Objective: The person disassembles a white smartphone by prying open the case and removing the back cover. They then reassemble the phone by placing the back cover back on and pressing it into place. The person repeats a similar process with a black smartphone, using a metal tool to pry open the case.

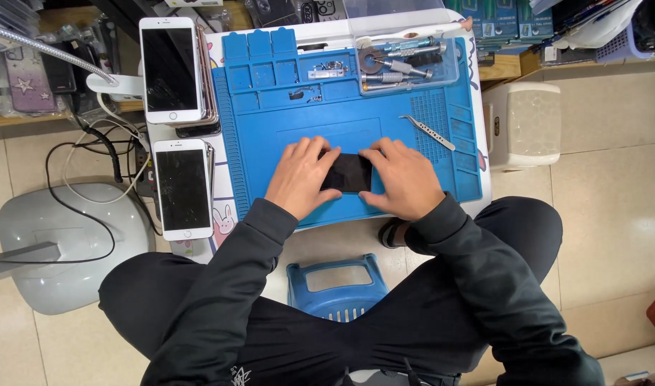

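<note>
Dark phone [349, 173]: light, rigid, slick, fragile glass; left hand [299, 179] and right hand [405, 179] grip its short ends on blue mat [270, 107].

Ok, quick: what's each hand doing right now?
Left hand: closed on the left end of the dark phone on the blue mat.
Right hand: closed on its right end.

At frame centre lies a small black phone [347, 173] with a glossy glass face, on a matt blue rubbery work mat [285, 114] with moulded ridges. Upper right of the mat, slim metal tweezers [427, 131] shine dully. At left, two white phones [172, 69] show glossy dark screens. The black sleeves [477, 264] below look like soft matt cloth.
</note>
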